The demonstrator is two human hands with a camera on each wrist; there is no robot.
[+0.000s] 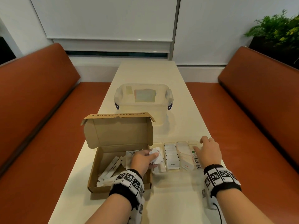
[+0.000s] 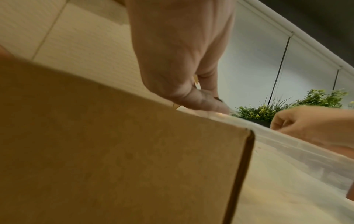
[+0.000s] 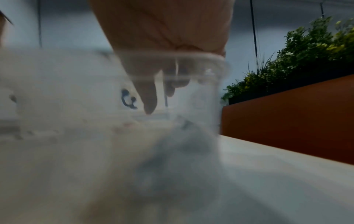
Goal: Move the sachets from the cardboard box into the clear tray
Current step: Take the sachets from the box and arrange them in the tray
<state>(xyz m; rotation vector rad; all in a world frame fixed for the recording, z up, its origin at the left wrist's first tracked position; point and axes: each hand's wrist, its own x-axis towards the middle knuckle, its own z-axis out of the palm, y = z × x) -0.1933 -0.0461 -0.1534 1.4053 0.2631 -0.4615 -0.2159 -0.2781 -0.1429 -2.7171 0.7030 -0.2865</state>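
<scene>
I note my left hand [image 1: 142, 160] gripping white sachets [image 1: 155, 156] at the cardboard box [image 1: 103, 159]'s right wall; clear tray [image 1: 159, 171] just right. My right hand [image 1: 208, 151] rests relaxed inside its far right.

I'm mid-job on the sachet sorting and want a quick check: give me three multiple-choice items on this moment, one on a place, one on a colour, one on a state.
1. Where is the clear tray relative to the cardboard box?
A. To its right, on the table
B. Inside it
C. On the bench

2. What colour are the benches?
A. Grey
B. Orange-brown
C. Green

3. What is the left hand doing?
A. Lying flat on the table
B. Closing the box lid
C. Holding small white sachets

Answers: 1 A, the tray sits beside the box's right wall. 2 B, both seats show that colour. 3 C, its fingers are curled round sachets at the edge between box and tray, while the right hand reaches into the tray.
</scene>
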